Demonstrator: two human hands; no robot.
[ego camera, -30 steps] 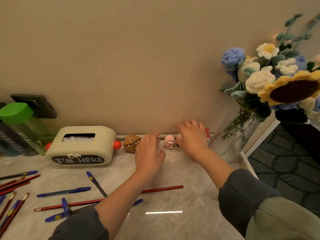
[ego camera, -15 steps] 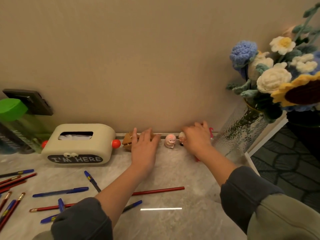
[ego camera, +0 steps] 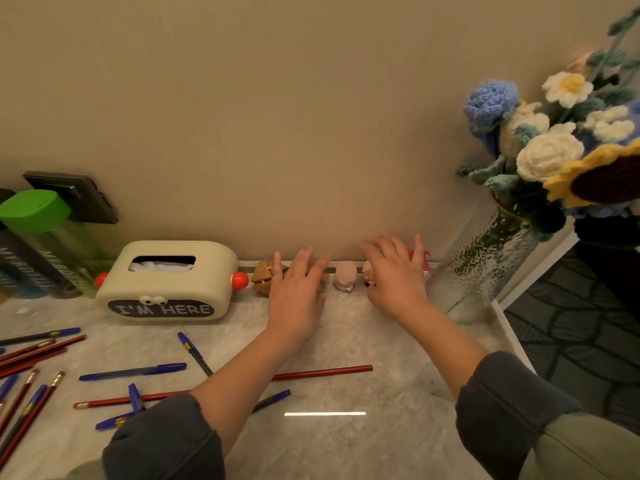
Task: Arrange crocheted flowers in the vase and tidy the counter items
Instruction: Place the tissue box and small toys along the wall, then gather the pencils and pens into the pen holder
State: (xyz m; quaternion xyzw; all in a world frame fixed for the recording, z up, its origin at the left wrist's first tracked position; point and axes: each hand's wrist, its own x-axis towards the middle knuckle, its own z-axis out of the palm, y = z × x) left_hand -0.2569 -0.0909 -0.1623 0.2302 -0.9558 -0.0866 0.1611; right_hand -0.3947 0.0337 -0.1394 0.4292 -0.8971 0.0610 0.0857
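Note:
Crocheted flowers (ego camera: 549, 157), among them a blue bloom, white roses and a sunflower, stand in a textured glass vase (ego camera: 479, 268) at the counter's right end. Small trinkets line the wall. My left hand (ego camera: 298, 292) lies flat, fingers straight, on a brown wooden puzzle toy (ego camera: 264, 276). A pink figurine (ego camera: 345, 277) stands between my hands. My right hand (ego camera: 394, 275) reaches to the wall with fingers spread, covering most of a small pale figurine (ego camera: 367, 276) and a red item (ego camera: 423, 258) beside the vase.
A cream tissue box (ego camera: 166, 282) marked "I'M HERE" sits left of the toys. Several blue pens (ego camera: 133, 371) and red pencils (ego camera: 322, 372) lie scattered on the marble counter (ego camera: 346, 445). A green-lidded bottle (ego camera: 34, 216) and a wall socket (ego camera: 74, 195) are far left. The counter edge runs down the right.
My left hand has slid forward onto the brown toy. My right hand's fingers have stretched out toward the wall over the small figurine and red item.

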